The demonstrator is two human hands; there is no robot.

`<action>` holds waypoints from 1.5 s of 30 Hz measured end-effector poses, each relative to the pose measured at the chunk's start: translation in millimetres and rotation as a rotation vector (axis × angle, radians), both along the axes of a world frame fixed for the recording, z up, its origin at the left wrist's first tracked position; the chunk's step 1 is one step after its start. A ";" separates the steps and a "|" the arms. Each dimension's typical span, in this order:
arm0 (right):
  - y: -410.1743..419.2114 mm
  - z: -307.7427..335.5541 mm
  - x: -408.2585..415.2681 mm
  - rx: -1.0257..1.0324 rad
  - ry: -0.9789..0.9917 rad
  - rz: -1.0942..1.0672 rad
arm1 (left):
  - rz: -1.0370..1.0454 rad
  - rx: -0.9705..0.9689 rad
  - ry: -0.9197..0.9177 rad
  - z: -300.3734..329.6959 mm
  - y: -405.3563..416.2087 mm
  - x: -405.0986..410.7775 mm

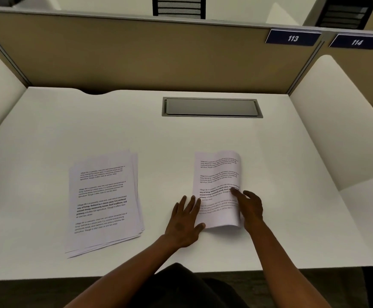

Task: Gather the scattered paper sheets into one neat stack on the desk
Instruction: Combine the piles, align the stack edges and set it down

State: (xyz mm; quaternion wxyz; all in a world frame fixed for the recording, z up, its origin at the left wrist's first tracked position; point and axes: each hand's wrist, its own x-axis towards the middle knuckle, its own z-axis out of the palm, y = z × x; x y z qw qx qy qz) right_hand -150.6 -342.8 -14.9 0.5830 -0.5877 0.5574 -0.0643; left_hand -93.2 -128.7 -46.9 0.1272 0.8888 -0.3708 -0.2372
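A loose stack of several printed sheets [103, 201] lies on the white desk [136, 134] at the left, its edges fanned and uneven. To the right lies a separate printed sheet [217, 174], its right side curled upward. My left hand [184, 221] rests flat beside that sheet, fingers spread, with the thumb touching its lower left corner. My right hand [248, 206] grips the sheet's raised right edge, fingers over the printed face.
A grey cable hatch [212, 107] is set into the desk at the back centre. A tan partition [136, 54] closes the rear, with blue number plates 113 [293, 38] and 114 [356, 42]. White side panels flank the desk.
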 end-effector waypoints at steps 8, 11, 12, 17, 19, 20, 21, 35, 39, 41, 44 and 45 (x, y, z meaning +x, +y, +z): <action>-4.1 17.0 3.9 0.194 -0.298 0.064 | -0.007 -0.031 0.069 1.3 6.6 10.0; 0.3 27.6 8.2 -0.013 -0.256 0.265 | 0.067 -0.112 0.182 5.9 10.3 15.5; 4.2 35.1 11.9 -0.030 -0.262 0.307 | 0.120 -0.167 0.233 9.6 13.1 17.5; 40.2 82.8 39.8 0.206 -0.426 0.413 | 0.523 -0.442 0.670 36.5 26.7 33.4; 61.6 97.4 53.8 0.240 -0.453 0.494 | 0.721 -0.570 0.944 44.9 38.5 42.7; 73.4 103.8 61.8 0.258 -0.458 0.534 | 0.814 -0.634 1.061 50.8 47.1 48.9; 84.9 110.7 69.1 0.276 -0.465 0.571 | 0.901 -0.696 1.161 57.5 56.5 55.8; 244.8 58.6 175.9 0.066 -0.332 0.695 | 1.305 -0.805 0.525 52.2 255.7 143.7; 273.8 28.4 174.9 -0.098 -0.200 0.712 | 1.291 -0.586 0.379 36.3 269.0 140.3; 282.5 18.2 171.8 -0.184 -0.124 0.715 | 1.259 -0.475 0.320 30.6 269.6 138.3; 290.7 2.5 167.7 -0.318 0.020 0.745 | 1.216 -0.216 0.153 23.5 264.4 132.7; 291.7 -2.2 166.6 -0.369 0.086 0.772 | 1.208 -0.163 0.115 22.8 261.4 130.3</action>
